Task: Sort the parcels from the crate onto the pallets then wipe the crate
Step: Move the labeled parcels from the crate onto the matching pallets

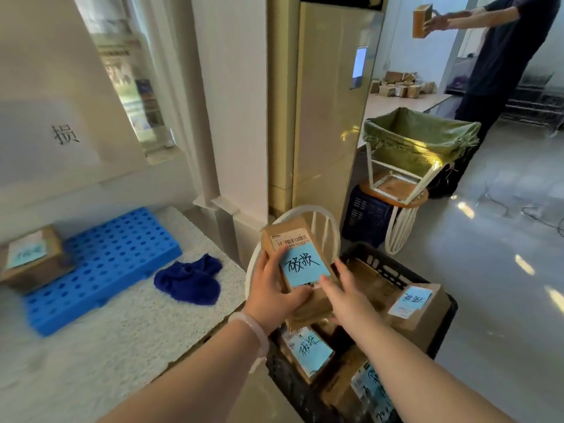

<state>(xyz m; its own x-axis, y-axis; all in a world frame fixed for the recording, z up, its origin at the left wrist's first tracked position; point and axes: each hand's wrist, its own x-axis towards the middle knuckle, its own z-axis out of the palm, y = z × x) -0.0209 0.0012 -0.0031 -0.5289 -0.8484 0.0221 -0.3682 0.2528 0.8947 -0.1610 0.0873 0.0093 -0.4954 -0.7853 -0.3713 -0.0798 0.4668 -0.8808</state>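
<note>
Brown cardboard parcel with a pale blue handwritten label (300, 264), held over the left rim of the black plastic crate (370, 254). The left hand (274, 296) has its fingers curled round the parcel's left edge. The right hand (345, 296) pinches its lower right edge. To the left, on the speckled white counter (122, 346), lies a blue perforated plastic pallet (116, 264). A second labelled parcel (30, 257) occupies only its left end, and a dark blue cloth (190, 280) lies just beside its right edge.

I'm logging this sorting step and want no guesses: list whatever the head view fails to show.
Head view only.
1. Crate: bottom edge cuts off its near end; parcels and forearms hide its floor, so the count left is unknown.
2. Parcel on the blue pallet: note too blurred to read.
3. Held parcel: lower end covered by the left hand and right hand.
4. Any second pallet: outside the frame.
</note>
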